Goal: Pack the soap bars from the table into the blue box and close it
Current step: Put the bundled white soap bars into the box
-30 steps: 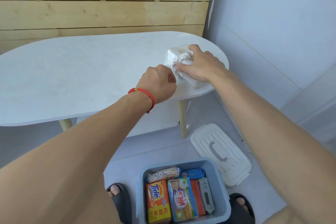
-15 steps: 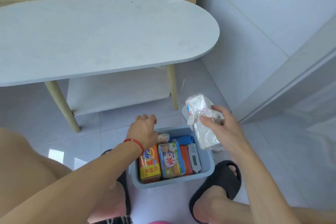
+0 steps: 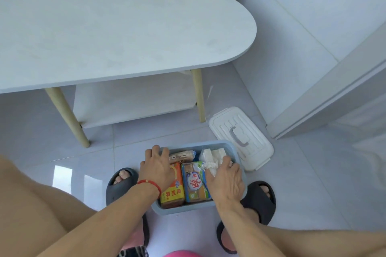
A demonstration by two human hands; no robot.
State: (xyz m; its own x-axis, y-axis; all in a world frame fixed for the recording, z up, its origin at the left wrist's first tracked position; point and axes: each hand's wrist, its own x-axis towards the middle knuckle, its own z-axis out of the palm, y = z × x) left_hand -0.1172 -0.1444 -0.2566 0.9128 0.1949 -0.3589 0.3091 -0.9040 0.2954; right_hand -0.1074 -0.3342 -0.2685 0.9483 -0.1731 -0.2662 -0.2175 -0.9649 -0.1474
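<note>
The blue box [image 3: 182, 209] stands open on the floor between my feet. It holds several wrapped soap bars: an orange one [image 3: 175, 189], a blue-green one [image 3: 195, 183] and a beige one [image 3: 181, 156] at the back. A white plastic-wrapped soap pack [image 3: 213, 155] lies in the box's right side, and my right hand [image 3: 225, 179] rests on it with fingers curled around its wrapping. My left hand [image 3: 157, 168], with a red wrist cord, lies on the box's left rim and the orange bar, fingers spread. The white lid [image 3: 240, 136] lies on the floor to the right of the box.
The white oval table [image 3: 117, 33] stands beyond the box, with wooden legs [image 3: 66, 115] and a lower shelf. My black slippers [image 3: 119, 185] flank the box. A white wall and door frame [image 3: 325, 98] close off the right.
My right hand carried the white soap pack from the table down into the box's right side. My left hand dropped from the table to the box's left rim.
</note>
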